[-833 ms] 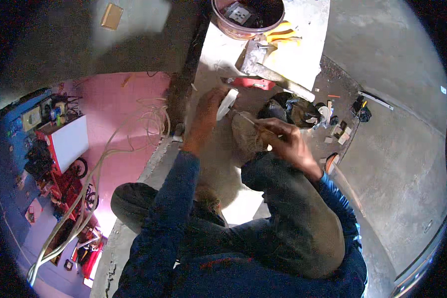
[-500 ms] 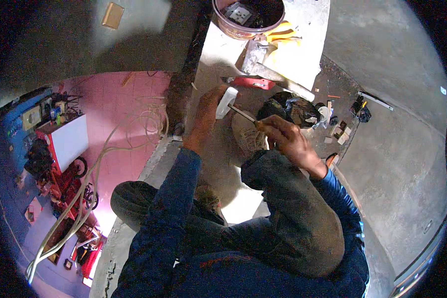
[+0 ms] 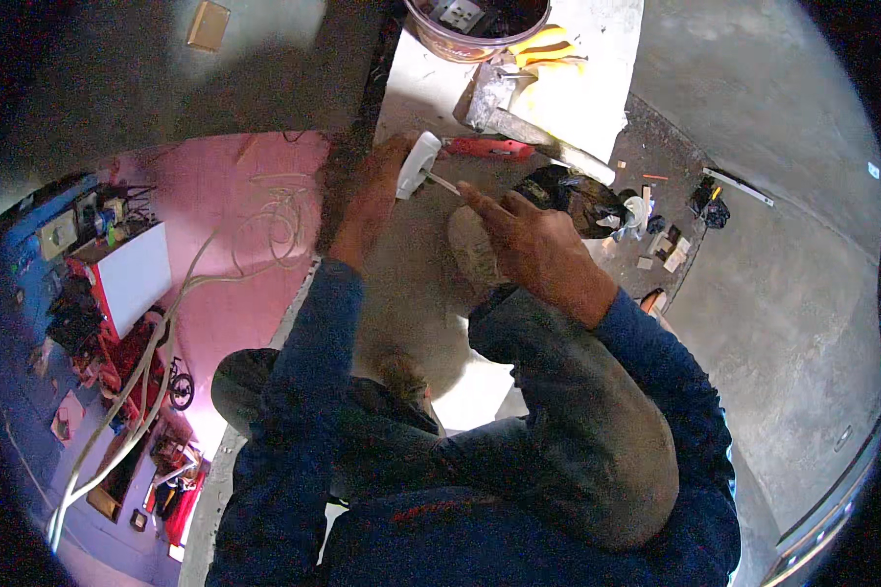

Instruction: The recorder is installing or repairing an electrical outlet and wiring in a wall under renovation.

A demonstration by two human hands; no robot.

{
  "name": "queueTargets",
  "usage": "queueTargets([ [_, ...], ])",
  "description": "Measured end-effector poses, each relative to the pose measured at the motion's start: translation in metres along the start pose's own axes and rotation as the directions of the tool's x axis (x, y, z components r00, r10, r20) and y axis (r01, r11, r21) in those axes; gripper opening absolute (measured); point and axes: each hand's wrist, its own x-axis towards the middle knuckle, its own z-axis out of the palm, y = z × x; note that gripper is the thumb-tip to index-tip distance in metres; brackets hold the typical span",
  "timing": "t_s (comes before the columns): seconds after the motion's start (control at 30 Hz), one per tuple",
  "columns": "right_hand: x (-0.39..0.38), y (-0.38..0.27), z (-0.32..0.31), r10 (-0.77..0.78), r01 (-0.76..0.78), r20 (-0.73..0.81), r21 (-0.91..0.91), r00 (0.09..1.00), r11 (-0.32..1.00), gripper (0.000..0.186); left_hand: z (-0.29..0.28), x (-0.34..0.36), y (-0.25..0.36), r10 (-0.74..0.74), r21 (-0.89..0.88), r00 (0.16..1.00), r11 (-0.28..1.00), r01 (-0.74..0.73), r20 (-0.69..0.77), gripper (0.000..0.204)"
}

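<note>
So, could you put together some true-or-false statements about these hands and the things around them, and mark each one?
1. The left hand holds a white piece. True.
2. The yellow handles lie inside the round bucket. False: the yellow handles lie outside the bucket, beside it.
3. The right hand holds a thin-shafted tool. True.
4. The thin-shafted tool points away from the white piece. False: it points toward it.
5. A red tool lies beyond the shoe. True.
</note>
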Motion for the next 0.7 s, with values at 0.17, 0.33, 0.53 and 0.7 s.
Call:
queueTargets([
  [0.17,0.001,0.011,0.008,-0.060,0.072,-0.088,0.135,0.994,0.988,0.045,-0.021,0.021,-0.003,-0.054,-0.285,0.783,0.914,0.288,0.619,0.033],
  [0.33,-0.018,0.022,-0.016,0.126,-0.283,0.254,0.849,0.959,0.447,0.044,-0.035,0.009,0.007,-0.112,-0.427,0.685,0.706,0.565,0.720,0.038],
  [0.53,-0.019,0.001,-0.015,0.113,-0.380,0.364,0.851,0.924,0.362,0.039,-0.028,-0.001,-0.012,-0.106,-0.479,0.555,0.390,0.786,0.825,0.044],
  [0.7,-0.020,0.002,-0.015,0.138,-0.387,0.362,0.846,0.922,0.367,0.041,-0.026,0.000,-0.002,-0.181,-0.275,0.512,0.672,0.688,0.840,0.044],
])
